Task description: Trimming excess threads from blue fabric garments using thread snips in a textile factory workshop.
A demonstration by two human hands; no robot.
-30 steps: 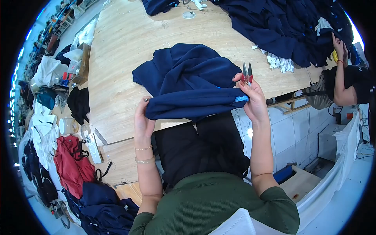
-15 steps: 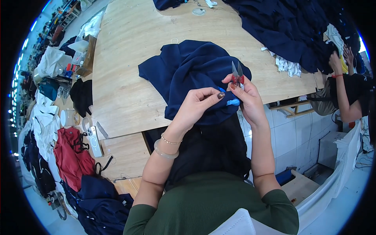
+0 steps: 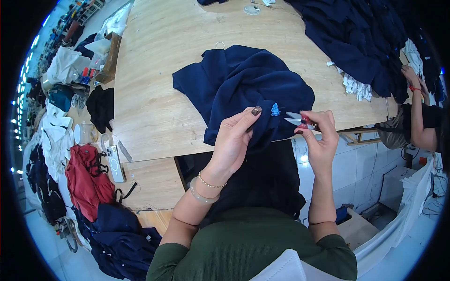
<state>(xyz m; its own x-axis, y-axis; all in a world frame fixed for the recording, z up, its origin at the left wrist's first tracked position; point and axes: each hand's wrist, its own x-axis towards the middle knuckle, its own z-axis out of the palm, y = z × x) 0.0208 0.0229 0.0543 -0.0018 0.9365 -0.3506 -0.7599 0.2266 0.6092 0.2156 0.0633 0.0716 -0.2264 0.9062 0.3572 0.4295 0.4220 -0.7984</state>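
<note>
A navy blue garment (image 3: 253, 77) lies bunched over the near edge of the table and hangs toward my lap. My left hand (image 3: 234, 140) pinches a fold of it, thumb on top. A small bright blue ribbed bundle (image 3: 275, 110), perhaps thread, sits on the cloth just right of my left thumb. In my right hand (image 3: 321, 140) is a pair of thread snips (image 3: 304, 122) with red grips. Their blades are spread and point left, close to the cloth just below and right of the blue bundle.
A phone (image 3: 115, 165) and a red bag (image 3: 86, 180) are on the left. Dark navy garments (image 3: 351, 37) are heaped at the far right, near another person's hands (image 3: 412, 79). An open-topped box (image 3: 110, 58) stands at the far left.
The snips have swung from pointing up to pointing left, and my right hand has moved right, off the cloth. The blue bundle now stands upright, higher on the cloth. My view has shifted slightly.
</note>
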